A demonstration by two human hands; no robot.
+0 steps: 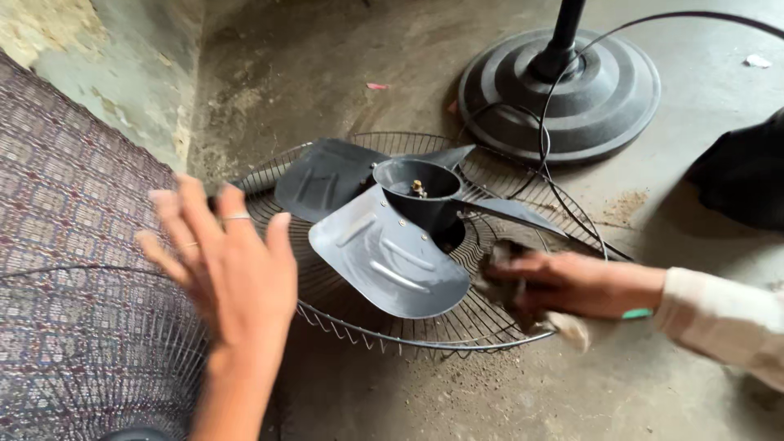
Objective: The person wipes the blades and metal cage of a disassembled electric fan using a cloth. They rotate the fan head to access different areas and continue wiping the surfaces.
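A dark grey fan blade (pixel 384 253) with a cup-shaped hub (pixel 418 189) lies on a round wire fan grille (pixel 367 336) on the concrete floor. My left hand (pixel 224 265) hovers open and blurred at the grille's left edge, fingers spread, rings on two fingers, touching nothing that I can see. My right hand (pixel 563 282), in a cream sleeve with a green wristband, presses a dirty rag (pixel 510 286) onto the grille's right side, beside a blade.
The fan's round black base (pixel 600 102) with its pole stands behind the grille, and a black cable (pixel 543 155) loops from it over the wires. A patterned fabric (pixel 65 212) and a second wire grille (pixel 98 351) fill the left. A dark object (pixel 743 175) sits far right.
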